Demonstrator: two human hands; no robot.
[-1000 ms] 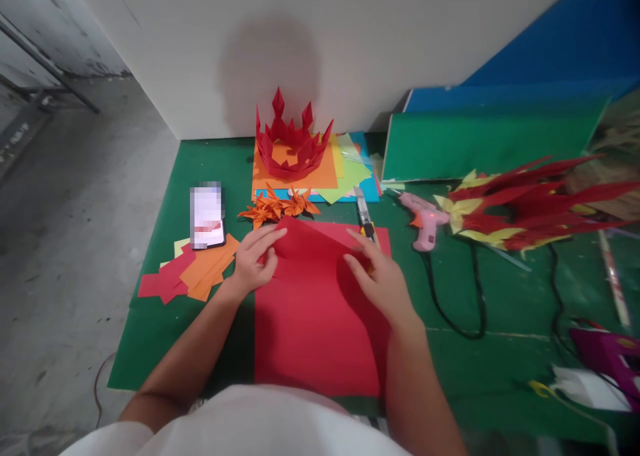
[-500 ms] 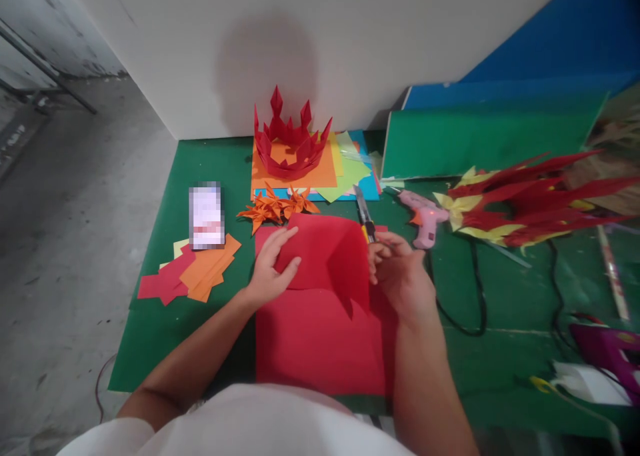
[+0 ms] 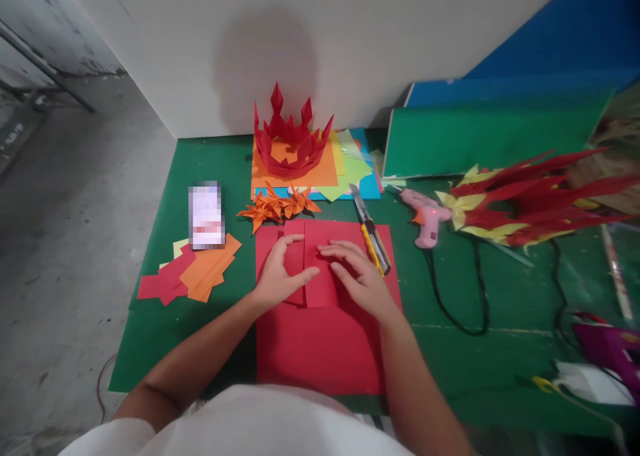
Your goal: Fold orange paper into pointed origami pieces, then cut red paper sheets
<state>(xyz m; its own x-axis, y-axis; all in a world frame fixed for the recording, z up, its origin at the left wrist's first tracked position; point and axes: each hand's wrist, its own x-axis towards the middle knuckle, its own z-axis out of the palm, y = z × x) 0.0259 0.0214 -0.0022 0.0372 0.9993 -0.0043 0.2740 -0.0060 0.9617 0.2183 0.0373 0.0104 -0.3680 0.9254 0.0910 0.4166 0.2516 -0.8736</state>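
Note:
A folded red paper (image 3: 316,295) lies on a larger red sheet (image 3: 320,349) in front of me, its right part turned over to the left so that an upright edge runs down it. My left hand (image 3: 284,273) rests on the left part of the folded paper, thumb and fingers apart. Over the turned part is my right hand (image 3: 359,277), its fingers stretched out and its thumb apart; part of the paper is hidden beneath it. Just beyond that hand, a yellow and black utility knife (image 3: 371,233) with its blade out lies partly on the large sheet.
A red paper crown (image 3: 290,159) stands on coloured sheets at the back, behind orange paper flowers (image 3: 273,206). Left are a phone (image 3: 206,215) and paper pieces (image 3: 207,276). A pink glue gun (image 3: 427,216) with a black cord and a red-yellow paper piece (image 3: 520,199) lie right.
My right hand has moved left, bringing the raised right part of the red paper over and down. The knife is now uncovered. My left hand has hardly moved.

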